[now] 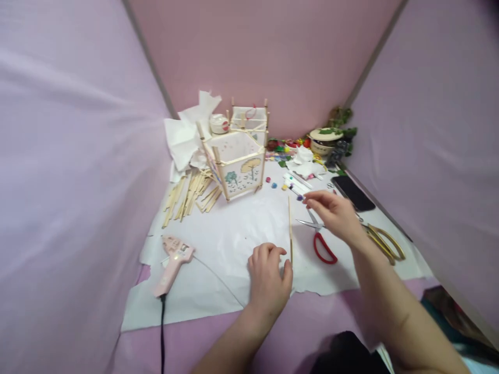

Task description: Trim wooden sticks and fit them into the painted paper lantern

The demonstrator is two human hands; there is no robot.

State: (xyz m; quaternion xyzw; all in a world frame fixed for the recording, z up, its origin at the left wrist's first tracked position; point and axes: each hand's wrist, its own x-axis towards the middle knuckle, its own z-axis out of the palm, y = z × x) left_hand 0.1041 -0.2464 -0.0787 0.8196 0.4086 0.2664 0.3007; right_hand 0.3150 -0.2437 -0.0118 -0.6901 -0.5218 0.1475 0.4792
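Observation:
My left hand (268,272) rests on the white paper (218,239), its fingers curved, with a gap between thumb and forefinger. Just right of its fingertips lies a thin wooden stick (290,223), apart from any grip. Farther out, my right hand (333,213) hovers over the scissors, thumb and forefinger brought together in a pinch. A small purple piece (299,198) is at those fingertips; whether it is held cannot be made out. Red-handled scissors (325,249) lie with blades parted, partly covered by that hand.
A pink glue gun (173,265) lies left, its cord off the front edge. Flat wooden sticks (189,195) are piled behind it. Two stick-framed lantern-like boxes, the nearer painted box (241,174), stand at the back. Pliers (385,241) and a phone (353,193) lie right.

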